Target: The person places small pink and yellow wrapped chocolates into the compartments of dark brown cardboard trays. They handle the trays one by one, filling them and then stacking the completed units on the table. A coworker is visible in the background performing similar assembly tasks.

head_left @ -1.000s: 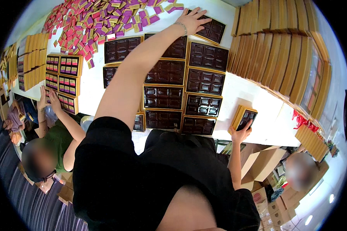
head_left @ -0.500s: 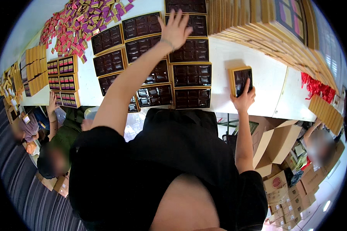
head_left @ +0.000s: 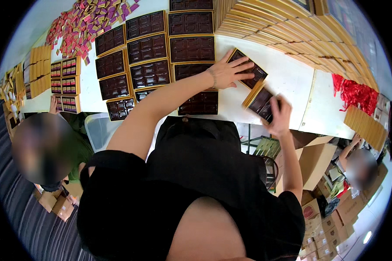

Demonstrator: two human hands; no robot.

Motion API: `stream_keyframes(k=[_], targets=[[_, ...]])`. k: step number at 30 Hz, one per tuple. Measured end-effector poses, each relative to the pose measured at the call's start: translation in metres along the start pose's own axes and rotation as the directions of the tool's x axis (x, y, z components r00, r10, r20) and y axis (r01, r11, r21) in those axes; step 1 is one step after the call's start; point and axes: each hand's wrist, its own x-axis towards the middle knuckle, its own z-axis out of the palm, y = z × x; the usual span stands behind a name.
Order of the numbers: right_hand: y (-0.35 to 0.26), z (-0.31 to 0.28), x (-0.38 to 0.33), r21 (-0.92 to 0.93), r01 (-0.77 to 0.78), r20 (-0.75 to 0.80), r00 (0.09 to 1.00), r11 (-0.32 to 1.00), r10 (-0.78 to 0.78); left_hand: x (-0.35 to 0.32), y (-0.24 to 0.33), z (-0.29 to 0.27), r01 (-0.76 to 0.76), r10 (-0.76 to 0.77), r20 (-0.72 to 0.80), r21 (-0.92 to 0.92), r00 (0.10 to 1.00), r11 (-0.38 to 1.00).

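Near the front edge of the tabletop [head_left: 287, 74], toward its right: the upper box [head_left: 257, 72] and the lower box [head_left: 258, 103], both dark-lined, lie askew, end by end; we cannot tell whether they overlap.
Left hand: our left hand [head_left: 225, 74] is spread flat, its fingers across the upper box.
Right hand: our right hand [head_left: 282, 115], slightly blurred, grips the right end of the lower box.
Rows set out: three columns of dark-lined boxes [head_left: 148, 48] run from the front edge toward the far edge; we see no pieces in their wells.
Outside the rows: by our judgement, those two boxes are what is left to place, and filling has yet to begin here.
Far left corner: a pile of small wrapped pieces [head_left: 91, 21]; filled boxes [head_left: 70, 82] stand nearer the left edge.
Since half a second ago: our left hand has left the columns for the upper box, and the lower box has turned slantwise beside it.
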Motion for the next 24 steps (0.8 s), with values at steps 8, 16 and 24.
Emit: stream_keyframes(k=[8,16,24], targets=[[0.005,0.074,0.037,-0.172,0.114,0.186,0.979,0.978,-0.081,0.034,-0.014,0.022,0.44,-0.447,0.06,0.1,0.892,0.892],[-0.007,0.107,0.111,-0.059,0.038,-0.109,0.993,0.998,-0.045,-0.057,-0.017,0.016,0.619,-0.598,-0.177,0.107,0.782,0.778],[-0.035,0.092,0.122,-0.142,-0.008,-0.113,0.994,0.99,-0.008,-0.09,-0.016,-0.018,0.639,-0.687,-0.258,-0.253,0.68,0.727]])
